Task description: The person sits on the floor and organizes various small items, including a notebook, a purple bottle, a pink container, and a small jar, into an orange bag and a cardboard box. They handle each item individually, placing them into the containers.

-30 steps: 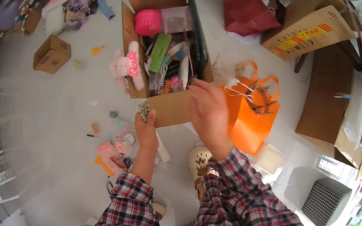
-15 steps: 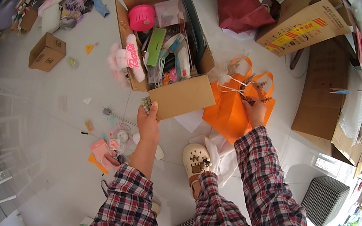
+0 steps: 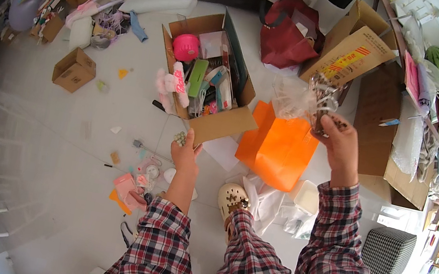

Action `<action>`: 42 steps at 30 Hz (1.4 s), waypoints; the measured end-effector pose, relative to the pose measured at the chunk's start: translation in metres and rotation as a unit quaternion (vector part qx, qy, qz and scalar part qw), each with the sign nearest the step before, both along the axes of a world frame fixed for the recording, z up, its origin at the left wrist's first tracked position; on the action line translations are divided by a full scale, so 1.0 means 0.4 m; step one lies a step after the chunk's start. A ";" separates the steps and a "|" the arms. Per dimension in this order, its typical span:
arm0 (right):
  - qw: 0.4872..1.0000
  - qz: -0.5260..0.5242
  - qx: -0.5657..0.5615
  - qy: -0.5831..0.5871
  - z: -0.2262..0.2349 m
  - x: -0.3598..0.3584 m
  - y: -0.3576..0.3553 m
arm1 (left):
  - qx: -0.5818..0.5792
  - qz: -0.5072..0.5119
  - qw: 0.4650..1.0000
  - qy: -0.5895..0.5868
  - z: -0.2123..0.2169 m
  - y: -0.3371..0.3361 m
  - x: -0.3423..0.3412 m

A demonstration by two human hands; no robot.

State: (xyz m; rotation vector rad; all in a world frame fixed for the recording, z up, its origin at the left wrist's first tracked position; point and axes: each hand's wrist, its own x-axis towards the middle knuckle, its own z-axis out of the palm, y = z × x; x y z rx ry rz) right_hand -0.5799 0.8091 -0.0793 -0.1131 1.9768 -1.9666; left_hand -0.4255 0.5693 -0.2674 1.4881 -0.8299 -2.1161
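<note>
My left hand (image 3: 186,157) is closed at the near flap of a cardboard box (image 3: 221,127). A cluster of pale green beads (image 3: 180,138) shows at its fingers, and the thumb lies against the flap. Raised above the orange bag (image 3: 278,153), my right hand (image 3: 340,143) grips a bunch of brown dried sprigs (image 3: 323,99). A crumpled translucent pouch (image 3: 291,98) hangs beside the bunch; whether it is attached I cannot tell. In the box lie a pink round container (image 3: 186,47), a green case (image 3: 197,77) and other small goods. Pink fluffy letters-like plush (image 3: 172,84) leans outside it.
A dark red tote (image 3: 290,38) and an open carton (image 3: 350,60) stand beyond the orange bag. Another large carton (image 3: 377,124) is at the right. Small scattered items, including a pink pouch (image 3: 128,188), lie left of my foot. A checkered stool (image 3: 386,254) stands at right.
My right hand has risen out of the orange bag, up and to the right, with the brown sprigs. My left hand stays at the box flap. The view has shifted.
</note>
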 end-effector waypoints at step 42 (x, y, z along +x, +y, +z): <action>0.764 -0.002 0.319 0.561 -0.265 -0.391 -0.326 | -0.021 0.017 1.000 0.006 0.055 -0.051 -0.132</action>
